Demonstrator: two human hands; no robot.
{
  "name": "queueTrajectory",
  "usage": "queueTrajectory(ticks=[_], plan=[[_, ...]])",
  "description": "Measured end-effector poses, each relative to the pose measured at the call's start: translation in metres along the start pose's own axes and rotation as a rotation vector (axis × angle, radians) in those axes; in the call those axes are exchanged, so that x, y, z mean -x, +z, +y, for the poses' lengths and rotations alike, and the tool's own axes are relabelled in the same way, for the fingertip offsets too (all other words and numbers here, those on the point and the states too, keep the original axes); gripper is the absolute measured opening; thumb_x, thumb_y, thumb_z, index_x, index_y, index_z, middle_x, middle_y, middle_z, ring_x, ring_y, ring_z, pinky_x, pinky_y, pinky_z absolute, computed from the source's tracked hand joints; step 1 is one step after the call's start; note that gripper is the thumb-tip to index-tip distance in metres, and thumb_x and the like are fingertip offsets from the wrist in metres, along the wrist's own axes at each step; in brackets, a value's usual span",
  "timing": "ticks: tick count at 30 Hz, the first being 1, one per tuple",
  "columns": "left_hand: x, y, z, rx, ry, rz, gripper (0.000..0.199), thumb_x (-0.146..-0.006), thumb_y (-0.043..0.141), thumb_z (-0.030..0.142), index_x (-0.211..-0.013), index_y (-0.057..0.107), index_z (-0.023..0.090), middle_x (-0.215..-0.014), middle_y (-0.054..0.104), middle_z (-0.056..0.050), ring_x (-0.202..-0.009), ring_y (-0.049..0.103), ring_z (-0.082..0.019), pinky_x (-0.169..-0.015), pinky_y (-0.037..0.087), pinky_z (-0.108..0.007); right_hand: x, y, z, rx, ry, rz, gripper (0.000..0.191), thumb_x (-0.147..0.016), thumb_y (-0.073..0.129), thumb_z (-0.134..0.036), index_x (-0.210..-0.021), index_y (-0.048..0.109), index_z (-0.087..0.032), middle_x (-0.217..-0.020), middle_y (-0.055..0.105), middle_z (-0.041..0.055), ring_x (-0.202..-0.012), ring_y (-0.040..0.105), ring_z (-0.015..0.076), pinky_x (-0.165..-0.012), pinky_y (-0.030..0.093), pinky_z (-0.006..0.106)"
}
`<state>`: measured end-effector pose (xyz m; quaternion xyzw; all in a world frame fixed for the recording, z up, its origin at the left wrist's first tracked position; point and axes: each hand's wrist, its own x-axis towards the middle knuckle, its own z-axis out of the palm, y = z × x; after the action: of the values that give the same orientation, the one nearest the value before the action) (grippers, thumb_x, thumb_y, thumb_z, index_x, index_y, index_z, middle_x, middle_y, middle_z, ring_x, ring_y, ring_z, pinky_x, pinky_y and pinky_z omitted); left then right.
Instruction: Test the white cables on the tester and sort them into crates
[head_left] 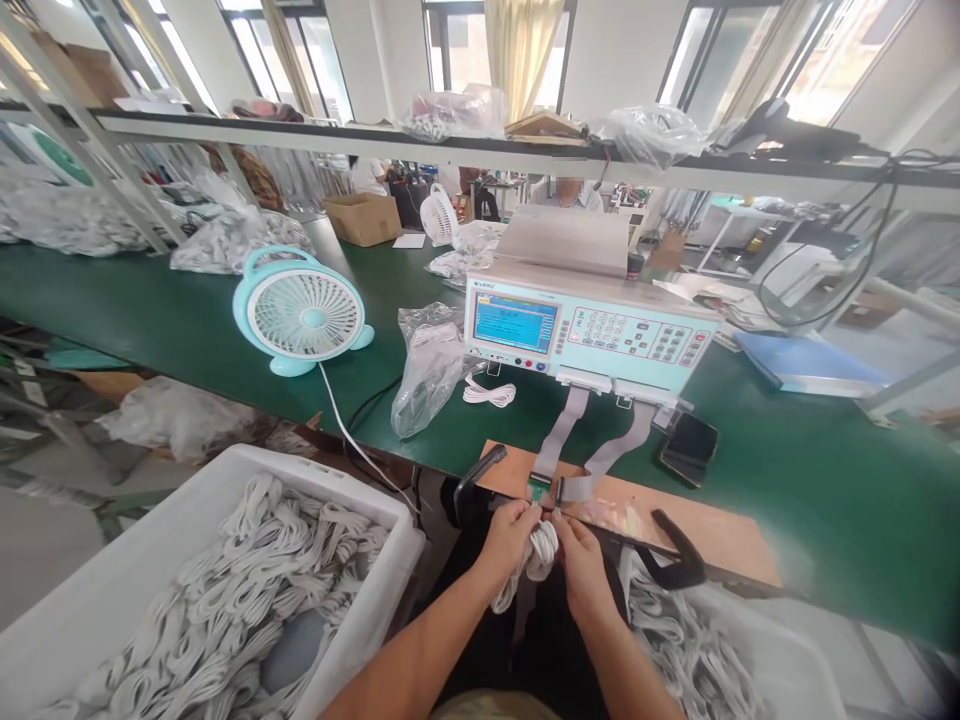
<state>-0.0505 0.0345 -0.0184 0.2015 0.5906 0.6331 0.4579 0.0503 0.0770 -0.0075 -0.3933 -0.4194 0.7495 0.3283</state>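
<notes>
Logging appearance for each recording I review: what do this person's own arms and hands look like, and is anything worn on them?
The left hand and right hand are bare, with no gloves. The forearms show no sleeves, watch or bracelet as far as they are in view. The fingers are too small to rule out a thin ring.

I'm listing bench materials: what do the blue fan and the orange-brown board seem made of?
The fan looks like smooth, slightly glossy plastic, given its rounded, moulded shell. The board could be wood or laminate: flat, with shiny patches, no clear grain.
</notes>
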Motion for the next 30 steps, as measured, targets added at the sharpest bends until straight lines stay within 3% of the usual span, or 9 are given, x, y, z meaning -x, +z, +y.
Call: queueTrajectory(ticks=[8,11,14,17,20,22,26,28,30], plan=[[0.012,0.008,0.003,0.048,-0.006,0.033,0.029,-0.071,0.058,0.036,-0.056,0.043,0.016,-0.045,0.039,0.007,-0.039,0.036,-0.006,-0.038,0.026,-0.018,0.004,0.010,0.006,0.002,-0.070,0.054,0.030,-0.069,0.065,-0.044,-0.063,0.053,-0.017,-0.053,0.050,-0.0038,-0.048,0.042,0.0101,-0.048,0.034,0.022],[0.028,0.012,0.002,0.069,-0.031,-0.021,0.031,-0.070,0.060,0.039,-0.057,0.045,0.016,-0.047,0.041,0.007,-0.040,0.038,-0.005,-0.038,0.028,-0.018,0.016,0.005,0.003,0.070,-0.062,0.034,0.033,-0.071,0.062,-0.045,-0.060,0.045,-0.019,-0.051,0.045,-0.0057,-0.046,0.038,0.0086,-0.045,0.031,0.021],[0.044,0.010,0.002,0.085,-0.230,-0.108,0.034,-0.071,0.059,0.049,-0.066,0.051,0.017,-0.043,0.040,0.007,-0.032,0.036,-0.006,-0.033,0.026,-0.019,0.032,-0.031,-0.014,0.335,-0.019,-0.086,0.031,-0.076,0.055,-0.044,-0.060,0.044,-0.019,-0.051,0.042,-0.0056,-0.046,0.038,0.0091,-0.046,0.030,0.021],[0.051,0.003,0.000,0.200,-0.404,-0.111,0.039,-0.070,0.058,0.055,-0.067,0.051,0.017,-0.047,0.044,0.006,-0.031,0.035,-0.006,-0.031,0.026,-0.019,0.044,-0.086,-0.039,0.901,0.006,-0.213,0.026,-0.076,0.054,-0.039,-0.060,0.050,-0.019,-0.055,0.047,-0.0018,-0.054,0.047,0.0131,-0.052,0.035,0.024],[0.048,0.001,-0.003,0.385,-0.489,-0.093,0.039,-0.067,0.063,0.052,-0.064,0.048,0.016,-0.051,0.044,0.006,-0.035,0.037,-0.005,-0.032,0.027,-0.018,0.057,-0.118,-0.048,1.334,-0.085,0.031,0.019,-0.075,0.057,-0.037,-0.073,0.057,-0.019,-0.076,0.058,0.0056,-0.068,0.055,0.0192,-0.062,0.040,0.030],[0.045,0.005,-0.003,0.490,-0.454,-0.080,0.037,-0.069,0.063,0.048,-0.062,0.045,0.017,-0.049,0.039,0.007,-0.037,0.035,-0.005,-0.033,0.026,-0.018,0.067,-0.113,-0.038,1.244,-0.080,-0.014,0.026,-0.077,0.056,-0.041,-0.091,0.058,-0.020,-0.092,0.060,0.0084,-0.078,0.058,0.0211,-0.068,0.043,0.032],[0.049,0.015,0.004,0.551,-0.125,-0.064,0.035,-0.079,0.056,0.037,-0.057,0.038,0.017,-0.049,0.033,0.007,-0.042,0.034,-0.005,-0.045,0.036,-0.019,0.078,-0.072,0.006,0.455,0.263,-0.369,0.038,-0.083,0.044,-0.051,-0.108,0.049,-0.023,-0.088,0.059,0.0046,-0.072,0.061,0.0179,-0.060,0.047,0.030],[0.055,0.013,0.008,0.460,0.039,-0.102,0.033,-0.081,0.054,0.031,-0.056,0.039,0.016,-0.051,0.035,0.007,-0.047,0.038,-0.006,-0.061,0.044,-0.024,0.075,-0.059,0.022,0.160,0.323,-0.341,0.036,-0.083,0.045,-0.052,-0.106,0.048,-0.024,-0.080,0.057,0.0012,-0.059,0.057,0.0135,-0.053,0.046,0.027],[0.061,0.006,0.010,0.298,0.133,-0.164,0.026,-0.080,0.055,0.028,-0.059,0.044,0.016,-0.057,0.043,0.004,-0.058,0.045,-0.008,-0.075,0.044,-0.029,0.068,-0.056,0.025,0.088,0.199,-0.260,0.032,-0.081,0.052,-0.046,-0.104,0.049,-0.023,-0.076,0.053,-0.0013,-0.054,0.051,0.0099,-0.051,0.043,0.024]])
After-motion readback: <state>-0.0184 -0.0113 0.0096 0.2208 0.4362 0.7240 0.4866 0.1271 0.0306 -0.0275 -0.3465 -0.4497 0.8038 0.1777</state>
